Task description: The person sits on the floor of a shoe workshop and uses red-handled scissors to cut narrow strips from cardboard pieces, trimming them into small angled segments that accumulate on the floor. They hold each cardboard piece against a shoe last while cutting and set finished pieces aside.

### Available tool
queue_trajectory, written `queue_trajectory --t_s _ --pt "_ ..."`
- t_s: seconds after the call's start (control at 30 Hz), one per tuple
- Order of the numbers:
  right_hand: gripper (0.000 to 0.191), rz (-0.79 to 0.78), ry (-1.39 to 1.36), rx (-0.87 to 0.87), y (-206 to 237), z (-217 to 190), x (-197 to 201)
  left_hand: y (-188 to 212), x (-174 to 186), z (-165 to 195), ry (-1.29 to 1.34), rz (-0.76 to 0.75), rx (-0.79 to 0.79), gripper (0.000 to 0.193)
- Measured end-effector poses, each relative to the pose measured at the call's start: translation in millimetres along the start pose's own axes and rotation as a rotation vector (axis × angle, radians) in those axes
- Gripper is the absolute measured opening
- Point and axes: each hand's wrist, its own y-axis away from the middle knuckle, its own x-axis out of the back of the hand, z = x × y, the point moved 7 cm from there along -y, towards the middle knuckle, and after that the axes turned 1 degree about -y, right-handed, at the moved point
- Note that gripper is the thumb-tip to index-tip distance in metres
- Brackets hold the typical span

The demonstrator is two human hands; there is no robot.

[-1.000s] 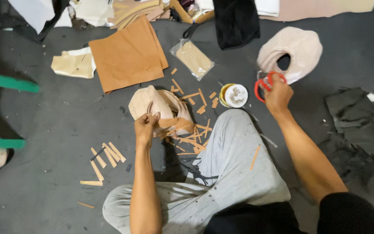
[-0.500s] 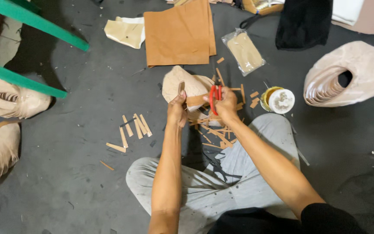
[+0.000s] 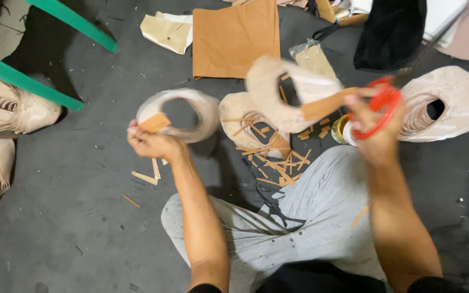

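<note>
While my left hand (image 3: 150,144) pinches a pale cut-out loop (image 3: 177,114) clear of the floor, my right hand (image 3: 378,133) grips red scissors (image 3: 378,108) and another pale piece (image 3: 283,97) (blurred); both lifted for trimming, scraps (image 3: 270,157) lying beneath near my knee (image 3: 310,190).

Leather sheet (image 3: 234,38) behind scraps (image 3: 278,160), stacked pieces (image 3: 451,103) rightward.
</note>
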Motion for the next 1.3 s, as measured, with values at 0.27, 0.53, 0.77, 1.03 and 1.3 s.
queue_trajectory --t_s 0.27,0.53,0.77,1.03,1.3 --pt "0.028 0.043 0.248 0.368 73.9 -127.1 52.0 180.7 -66.0 -23.0 -0.744 -0.996 -0.092 0.022" --pt "0.036 -0.029 0.384 -0.008 128.5 -116.2 73.2 364.9 -21.3 90.9 -0.110 -1.334 0.997 0.038" --pt "0.021 -0.521 0.690 0.182 174.4 -114.5 46.0 320.4 0.7 207.5 0.189 -0.810 0.960 0.028" --pt "0.072 -0.580 1.384 0.323 234.8 -122.6 32.8 286.5 30.4 270.8 0.119 -0.762 0.794 0.031" --pt "0.061 -0.489 1.327 0.676 250.6 -154.2 15.5 301.7 39.7 279.8 -0.034 -0.810 0.691 0.032"
